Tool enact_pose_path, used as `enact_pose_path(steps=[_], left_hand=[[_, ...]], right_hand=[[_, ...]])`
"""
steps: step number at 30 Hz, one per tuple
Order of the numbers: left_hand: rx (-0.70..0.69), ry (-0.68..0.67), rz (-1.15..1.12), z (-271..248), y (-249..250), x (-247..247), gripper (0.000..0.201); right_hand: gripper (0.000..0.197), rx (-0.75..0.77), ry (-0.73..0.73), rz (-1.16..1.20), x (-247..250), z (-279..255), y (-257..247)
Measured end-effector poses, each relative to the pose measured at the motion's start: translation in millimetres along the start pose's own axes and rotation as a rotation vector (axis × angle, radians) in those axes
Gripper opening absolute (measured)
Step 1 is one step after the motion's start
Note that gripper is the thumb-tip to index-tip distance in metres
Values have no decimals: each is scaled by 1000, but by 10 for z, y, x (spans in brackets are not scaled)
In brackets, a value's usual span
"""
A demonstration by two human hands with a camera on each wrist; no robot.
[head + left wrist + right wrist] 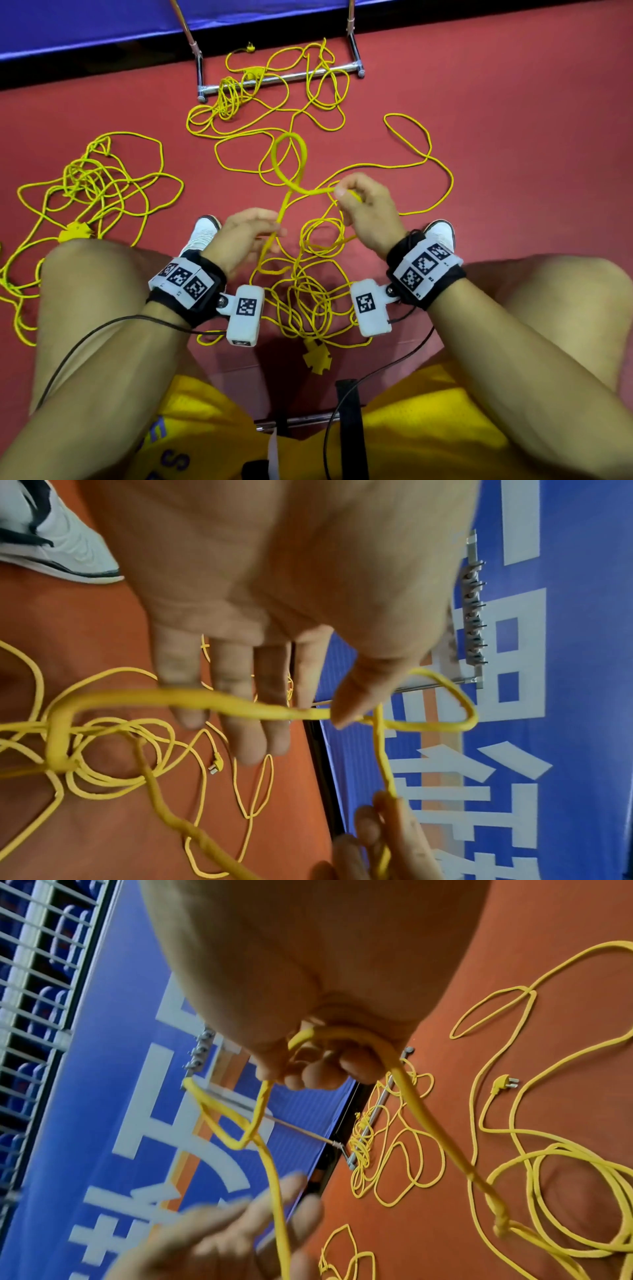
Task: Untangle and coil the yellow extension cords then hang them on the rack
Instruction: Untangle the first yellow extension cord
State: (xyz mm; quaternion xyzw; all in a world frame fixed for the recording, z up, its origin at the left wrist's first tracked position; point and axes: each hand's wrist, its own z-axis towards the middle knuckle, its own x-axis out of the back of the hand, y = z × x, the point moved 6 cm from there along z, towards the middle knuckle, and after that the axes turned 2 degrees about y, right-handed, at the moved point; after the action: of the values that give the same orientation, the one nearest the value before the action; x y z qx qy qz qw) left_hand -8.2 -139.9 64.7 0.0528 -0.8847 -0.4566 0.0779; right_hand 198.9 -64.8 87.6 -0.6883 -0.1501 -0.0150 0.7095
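Between my two knees, on the red floor, my right hand pinches the yellow extension cord with curled fingers, a loop standing up above the thumb. My left hand has its fingers nearly straight, the same cord running across them under the thumb. I count three loose tangles: one at my feet, one far left, one draped over the chrome rack base. Two yellow socket blocks show, and two plugs. Large white characters cover the blue banner in both wrist views; I cannot read them. Only the left wrist view shows the rack's row of pegs.
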Motion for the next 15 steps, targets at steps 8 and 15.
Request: enact_pose_path(steps=[8,15], left_hand=[[-162,-252,-287,-189,307,-249,30],[-236,-276,-202,-267,325,-382,14]], right_hand=[[18,-169,-267,123,-242,-84,5],[12,27,-102,-255,-142,-57,32]])
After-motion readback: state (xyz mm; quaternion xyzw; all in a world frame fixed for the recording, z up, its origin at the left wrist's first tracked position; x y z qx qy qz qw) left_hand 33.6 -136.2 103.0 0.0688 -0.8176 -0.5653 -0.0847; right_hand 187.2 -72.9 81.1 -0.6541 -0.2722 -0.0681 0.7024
